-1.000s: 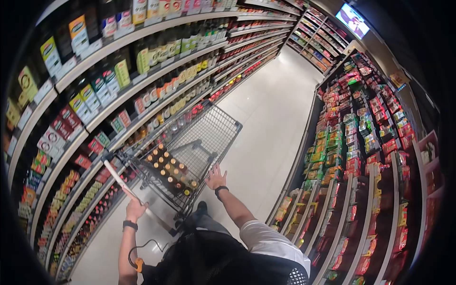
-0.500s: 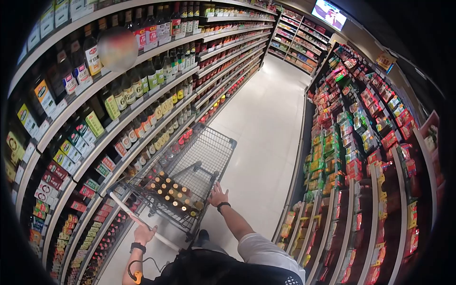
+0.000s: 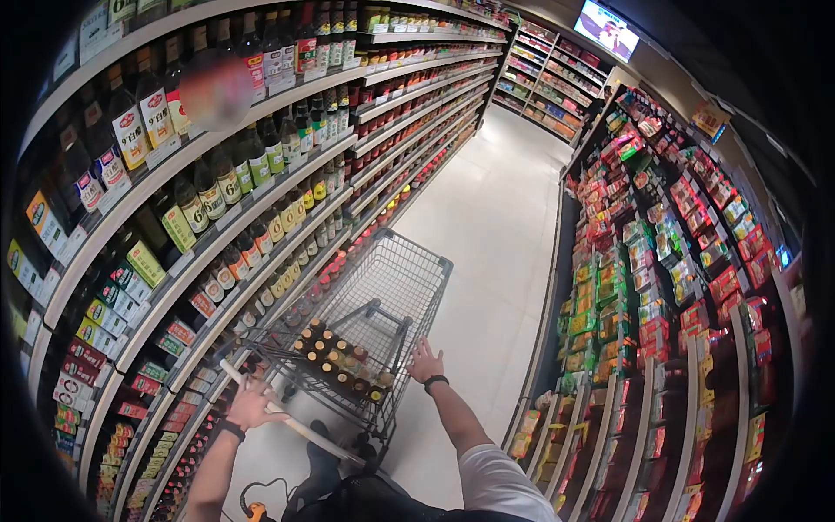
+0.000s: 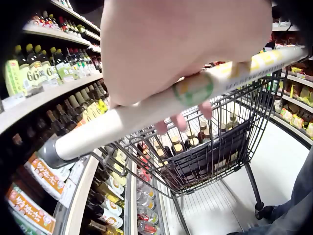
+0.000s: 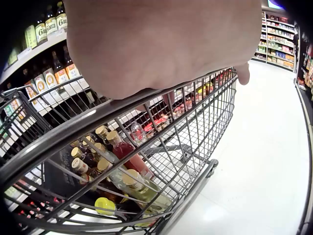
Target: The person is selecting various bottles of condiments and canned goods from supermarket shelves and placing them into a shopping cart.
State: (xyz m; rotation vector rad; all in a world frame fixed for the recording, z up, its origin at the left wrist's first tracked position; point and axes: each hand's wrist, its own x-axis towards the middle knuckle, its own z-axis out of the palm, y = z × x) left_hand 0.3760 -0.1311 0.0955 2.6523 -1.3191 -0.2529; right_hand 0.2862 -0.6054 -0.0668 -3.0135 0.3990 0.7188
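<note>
Across the cart's white handle (image 3: 309, 434) lies my left hand (image 3: 251, 405); the left wrist view shows its fingertips curled below the handle (image 4: 112, 128), the palm (image 4: 181, 44) over it. My right hand (image 3: 426, 362), fingers spread, rests on the cart's side rim. In the right wrist view this hand (image 5: 161, 44) covers part of the dark rim (image 5: 63, 137), two fingertips showing past its inner side. Several gold-capped bottles (image 3: 344, 364) stand grouped at the handle end of the wire cart (image 3: 396, 270). Pink and pale bottles (image 5: 132, 154) lean among them.
Shelves of bottles and boxes (image 3: 217, 230) run close along the cart's left side. On the right is a long display of bright packets (image 3: 644, 261). Pale floor (image 3: 487, 209) stretches between them to far shelves (image 3: 548, 78); a lit screen (image 3: 606, 30) hangs above.
The cart has advanced along the aisle, and different shelf bottles are alongside. Both hands remain on it, shifted right in the head view over the last half second. A leg has stepped forward.
</note>
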